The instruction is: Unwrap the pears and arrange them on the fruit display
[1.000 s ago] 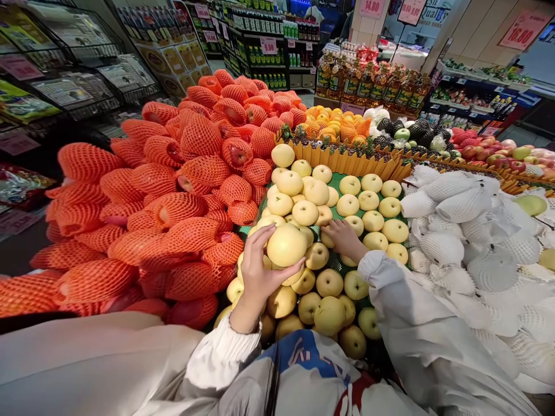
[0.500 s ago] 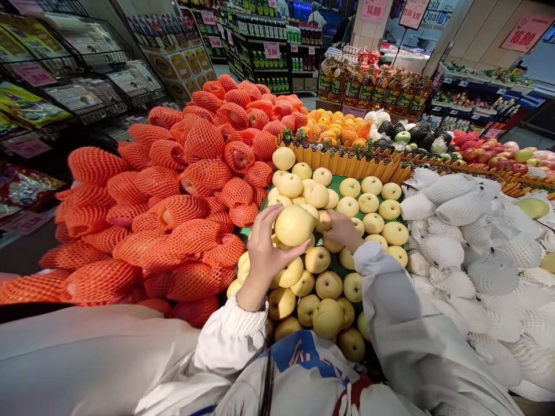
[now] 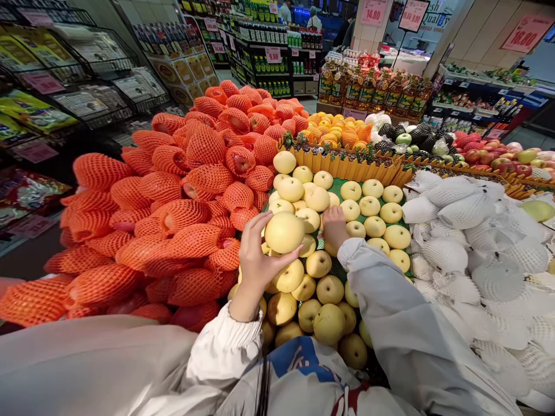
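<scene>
My left hand (image 3: 255,260) is wrapped round a large pale yellow pear (image 3: 284,231), held just above the heap of yellow pears (image 3: 368,205) on green matting. My right hand (image 3: 333,226) reaches into the middle of that heap; its fingers curl down among the pears, and I cannot see whether they hold one. Both arms wear white sleeves.
Fruit in orange foam netting (image 3: 182,190) is piled high at the left. Fruit in white foam netting (image 3: 468,231) lies at the right. A low yellow picket divider (image 3: 347,164) borders the pears at the back. Beyond it lie oranges, bottled oil (image 3: 373,86), shelves and price signs.
My left hand lifted the pear up from the heap and has since shifted slightly left and down. My right hand moved farther into the pile and curled downward.
</scene>
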`<move>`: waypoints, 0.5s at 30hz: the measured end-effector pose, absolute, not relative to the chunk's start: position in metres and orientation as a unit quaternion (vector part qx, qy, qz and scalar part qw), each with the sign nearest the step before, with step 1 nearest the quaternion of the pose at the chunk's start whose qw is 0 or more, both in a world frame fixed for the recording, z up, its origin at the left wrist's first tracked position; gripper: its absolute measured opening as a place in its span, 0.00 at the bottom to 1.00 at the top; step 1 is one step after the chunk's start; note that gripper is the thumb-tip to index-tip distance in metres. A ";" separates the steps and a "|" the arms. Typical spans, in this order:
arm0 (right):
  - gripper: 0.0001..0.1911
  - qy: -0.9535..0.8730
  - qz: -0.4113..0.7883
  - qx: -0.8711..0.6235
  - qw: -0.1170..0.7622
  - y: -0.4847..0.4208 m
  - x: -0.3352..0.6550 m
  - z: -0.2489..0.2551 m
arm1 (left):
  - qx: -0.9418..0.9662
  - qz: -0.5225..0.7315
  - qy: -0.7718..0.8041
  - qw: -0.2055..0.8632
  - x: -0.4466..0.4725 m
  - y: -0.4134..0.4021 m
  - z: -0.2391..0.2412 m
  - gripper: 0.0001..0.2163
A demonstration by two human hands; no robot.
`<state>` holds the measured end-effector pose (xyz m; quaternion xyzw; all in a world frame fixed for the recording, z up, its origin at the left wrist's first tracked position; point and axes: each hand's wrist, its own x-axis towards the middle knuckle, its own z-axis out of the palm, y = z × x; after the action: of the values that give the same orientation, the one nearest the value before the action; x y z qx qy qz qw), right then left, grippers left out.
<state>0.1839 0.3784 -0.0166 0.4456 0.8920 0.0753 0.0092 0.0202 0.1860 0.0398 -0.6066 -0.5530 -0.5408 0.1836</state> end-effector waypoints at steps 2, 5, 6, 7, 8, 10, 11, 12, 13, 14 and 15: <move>0.30 0.887 0.065 0.457 0.012 0.380 0.179 -0.016 | -0.605 -0.546 -0.549 0.184 0.024 0.187 0.040 0.36; 0.31 0.880 0.049 0.472 -0.009 0.387 0.190 -0.010 | -0.611 -0.545 -0.547 0.174 0.026 0.185 0.039 0.37; 0.32 0.878 0.031 0.476 -0.033 0.389 0.198 -0.008 | -0.612 -0.543 -0.549 0.172 0.026 0.184 0.039 0.37; 0.33 0.875 0.003 0.481 -0.064 0.391 0.207 -0.006 | -0.612 -0.539 -0.552 0.171 0.025 0.182 0.038 0.37; 0.34 0.869 -0.032 0.484 -0.100 0.393 0.216 -0.005 | -0.611 -0.537 -0.556 0.171 0.024 0.181 0.037 0.37; 0.37 0.859 -0.108 0.474 -0.161 0.394 0.231 -0.007 | -0.601 -0.535 -0.568 0.175 0.022 0.180 0.035 0.36; 0.39 0.859 -0.136 0.460 -0.178 0.394 0.237 -0.008 | -0.594 -0.534 -0.575 0.174 0.021 0.180 0.034 0.36; 0.40 0.865 -0.155 0.440 -0.187 0.394 0.241 -0.010 | -0.588 -0.535 -0.582 0.171 0.021 0.181 0.033 0.36; 0.41 0.874 -0.165 0.416 -0.191 0.393 0.244 -0.012 | -0.582 -0.535 -0.589 0.167 0.021 0.182 0.032 0.36; 0.42 0.883 -0.168 0.393 -0.191 0.392 0.245 -0.013 | -0.578 -0.537 -0.592 0.164 0.022 0.183 0.032 0.35; 0.43 0.892 -0.164 0.378 -0.184 0.390 0.245 -0.013 | -0.579 -0.538 -0.591 0.160 0.023 0.184 0.032 0.35</move>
<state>0.2447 0.3904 -0.0127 0.3779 0.8924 -0.1636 -0.1844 0.0235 0.1843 0.0316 -0.5788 -0.5910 -0.5385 0.1603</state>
